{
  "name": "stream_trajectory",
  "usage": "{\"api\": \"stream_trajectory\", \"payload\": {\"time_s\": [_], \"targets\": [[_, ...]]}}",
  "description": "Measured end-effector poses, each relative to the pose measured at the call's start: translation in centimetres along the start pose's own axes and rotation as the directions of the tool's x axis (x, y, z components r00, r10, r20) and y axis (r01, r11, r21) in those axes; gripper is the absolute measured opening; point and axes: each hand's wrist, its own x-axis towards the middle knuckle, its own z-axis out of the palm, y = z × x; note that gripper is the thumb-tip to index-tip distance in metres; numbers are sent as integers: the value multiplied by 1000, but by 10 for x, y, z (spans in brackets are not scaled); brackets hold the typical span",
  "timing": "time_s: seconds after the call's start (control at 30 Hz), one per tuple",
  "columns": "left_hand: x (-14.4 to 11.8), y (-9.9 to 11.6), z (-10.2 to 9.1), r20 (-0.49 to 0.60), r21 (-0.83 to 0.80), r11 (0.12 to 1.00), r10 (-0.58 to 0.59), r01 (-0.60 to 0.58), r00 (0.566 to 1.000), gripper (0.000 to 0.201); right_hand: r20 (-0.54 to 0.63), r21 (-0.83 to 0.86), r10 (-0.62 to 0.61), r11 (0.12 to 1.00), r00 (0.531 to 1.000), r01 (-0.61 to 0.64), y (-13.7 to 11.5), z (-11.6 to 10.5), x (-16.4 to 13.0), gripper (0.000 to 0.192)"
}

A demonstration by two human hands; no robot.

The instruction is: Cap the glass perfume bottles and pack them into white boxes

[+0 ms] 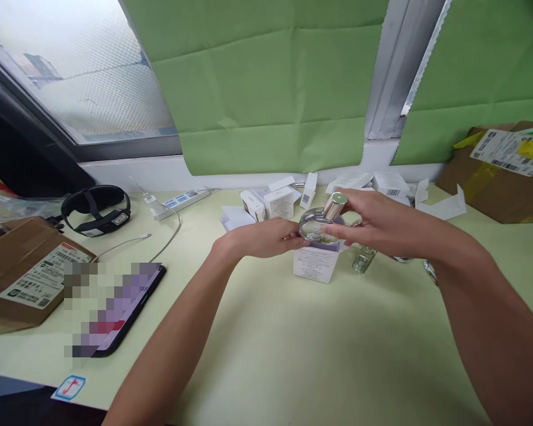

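In the head view, my right hand (359,225) grips a clear, rounded perfume bottle (315,220) with a shiny silver cap (335,204). The bottle is tilted, directly above a small white printed box (315,266) standing on the table; whether its base is inside the box I cannot make out. My left hand (275,236) is closed at the box's upper left edge, thumb toward me, close to the bottle's left side. Some of its fingertips are hidden. Just right of the box, a small glass bottle (364,259) lies partly beneath my right hand.
Several white boxes (279,204) and paper pieces line the back of the table (320,355). To the left are a phone (124,313), a cardboard box (31,272), a black head strap (98,210) and a power strip (182,202). Another carton (493,183) stands at the right.
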Motion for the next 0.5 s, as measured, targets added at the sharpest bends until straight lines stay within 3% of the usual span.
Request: {"api": "stream_trajectory", "payload": {"time_s": [0.5], "targets": [[-6, -3, 0, 10, 31, 999, 9, -9, 1000, 17, 49, -128, -4, 992, 999, 11, -7, 6, 2, 32]]}}
